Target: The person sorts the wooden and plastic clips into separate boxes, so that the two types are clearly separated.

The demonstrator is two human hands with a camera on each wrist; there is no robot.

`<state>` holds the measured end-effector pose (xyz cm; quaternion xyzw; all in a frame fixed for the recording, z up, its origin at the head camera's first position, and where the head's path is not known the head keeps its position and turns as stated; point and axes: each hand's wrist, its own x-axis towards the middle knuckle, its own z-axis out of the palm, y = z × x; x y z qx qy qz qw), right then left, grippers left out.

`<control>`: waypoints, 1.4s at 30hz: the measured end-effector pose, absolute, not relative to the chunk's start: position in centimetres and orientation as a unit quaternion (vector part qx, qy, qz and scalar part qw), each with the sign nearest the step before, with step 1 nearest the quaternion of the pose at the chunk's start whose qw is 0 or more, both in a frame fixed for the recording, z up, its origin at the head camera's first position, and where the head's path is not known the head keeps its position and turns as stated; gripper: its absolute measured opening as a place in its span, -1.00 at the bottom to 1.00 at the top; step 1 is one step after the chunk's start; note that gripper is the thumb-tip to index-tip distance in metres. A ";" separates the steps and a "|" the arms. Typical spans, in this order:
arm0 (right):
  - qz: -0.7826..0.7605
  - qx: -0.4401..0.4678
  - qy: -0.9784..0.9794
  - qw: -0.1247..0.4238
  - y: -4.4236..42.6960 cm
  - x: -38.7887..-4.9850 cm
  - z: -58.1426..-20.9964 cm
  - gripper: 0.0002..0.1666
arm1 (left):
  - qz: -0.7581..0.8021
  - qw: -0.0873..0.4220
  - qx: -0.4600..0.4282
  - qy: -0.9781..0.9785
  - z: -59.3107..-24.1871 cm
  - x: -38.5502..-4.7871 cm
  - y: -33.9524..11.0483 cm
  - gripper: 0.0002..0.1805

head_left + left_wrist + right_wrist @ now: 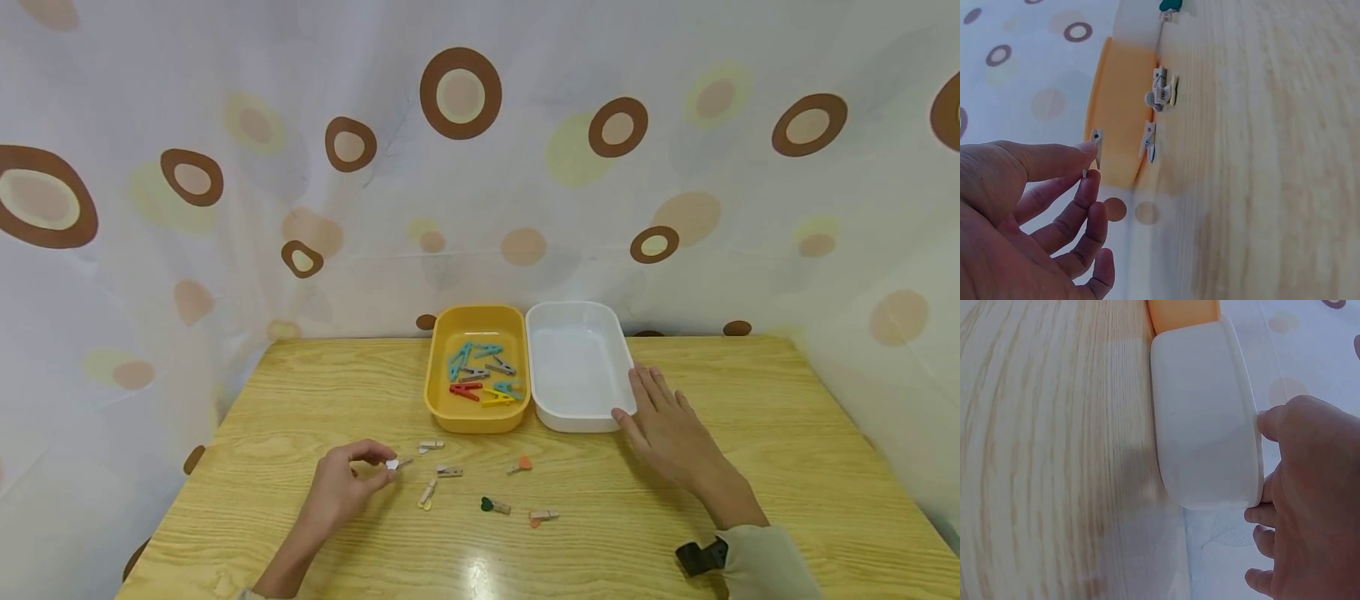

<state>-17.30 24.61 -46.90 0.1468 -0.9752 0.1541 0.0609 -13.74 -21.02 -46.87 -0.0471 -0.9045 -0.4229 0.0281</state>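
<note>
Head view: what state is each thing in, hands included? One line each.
Coloured plastic clips: loose in the yellow rectangular plastic tray.
Yellow tray: upright, holding those clips.
White rectangular plastic tray: upright, beside the yellow one.
Small wooden clothespin with white ornament: held in the left hand.
Six other wooden clothespins: lying on the pale wooden table.
Left hand: pinching that clothespin.
Right hand: touching the white tray's rim.

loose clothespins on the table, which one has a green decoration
The green-decorated clothespin, lying between the yellow-decorated one and the lower orange-decorated one. Its dark green sets it apart: the others' decorations look white, yellow or orange.
</note>
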 end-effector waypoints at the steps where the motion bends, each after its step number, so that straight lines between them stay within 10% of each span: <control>1: 0.154 0.148 -0.975 0.062 24.6 -17.3 -46.9 -0.08 | -0.423 0.029 -0.048 -0.904 -46.8 -13.8 -21.0 -0.81; 42: 0.160 0.152 -0.973 0.067 24.5 -17.3 -46.9 -0.10 | -0.489 0.088 -0.192 -0.846 -43.4 -20.3 -8.6 -0.85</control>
